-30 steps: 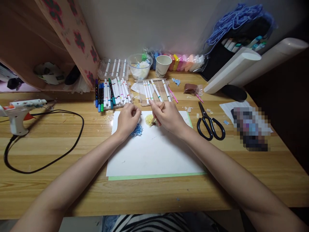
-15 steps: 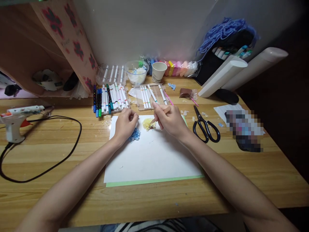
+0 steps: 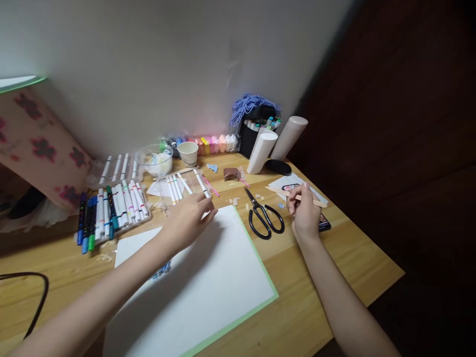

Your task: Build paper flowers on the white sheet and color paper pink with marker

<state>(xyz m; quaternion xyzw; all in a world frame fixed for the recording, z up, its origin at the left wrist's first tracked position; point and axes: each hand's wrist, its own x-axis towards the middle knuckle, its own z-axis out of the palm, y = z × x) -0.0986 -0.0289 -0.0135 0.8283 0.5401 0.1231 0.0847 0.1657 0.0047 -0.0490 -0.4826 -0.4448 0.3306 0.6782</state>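
Smooth, shiny wood is seen in the table (image 3: 297,302); flat, dull paper in the white sheet (image 3: 223,277) at bottom middle; dull wood in the stick (image 3: 277,191) at right; stringy yarn in the blue bundle (image 3: 250,105) up top.

1 thin, pale stick (image 3: 278,191) sits in the right hand (image 3: 305,213), slanting slightly, its 2 ends jutting past the fingers. White paper (image 3: 208,277) lies on the bench (image 3: 297,307), pale green showing along 2 edges. Blue shreds (image 3: 162,270) rest on it in a small heap, partly hidden.
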